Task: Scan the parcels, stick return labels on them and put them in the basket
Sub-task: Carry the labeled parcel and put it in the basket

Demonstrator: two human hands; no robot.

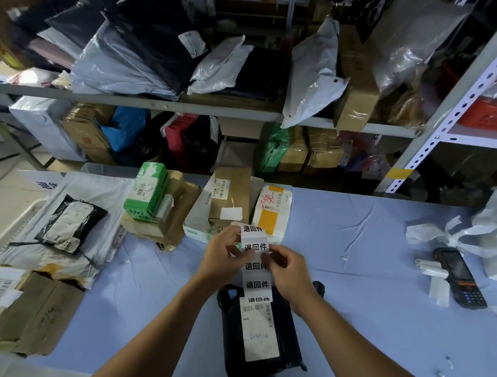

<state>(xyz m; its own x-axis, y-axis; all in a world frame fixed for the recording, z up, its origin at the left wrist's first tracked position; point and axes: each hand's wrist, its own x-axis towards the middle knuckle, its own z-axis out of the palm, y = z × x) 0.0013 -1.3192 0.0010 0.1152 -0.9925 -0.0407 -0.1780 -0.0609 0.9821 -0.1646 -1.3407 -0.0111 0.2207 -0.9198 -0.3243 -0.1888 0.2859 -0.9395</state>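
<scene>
While apparently peeling one label free, pinched strip of return labels [255, 259] in left hand [220, 256] and right hand [287, 270], close together, upright for reach. Logged black parcel [289, 345] flat on bench [356, 243] just below, address slip up, presumably to receive sticker. Noted scanner [460, 277] set aside, right.

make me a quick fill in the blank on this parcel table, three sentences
The left hand and right hand pinch the label strip over a ____ parcel.
The scanner lies on the table on the person's ____ side.
The green parcel sits to the ____ of both hands.
Missing words: black; right; left.
</scene>
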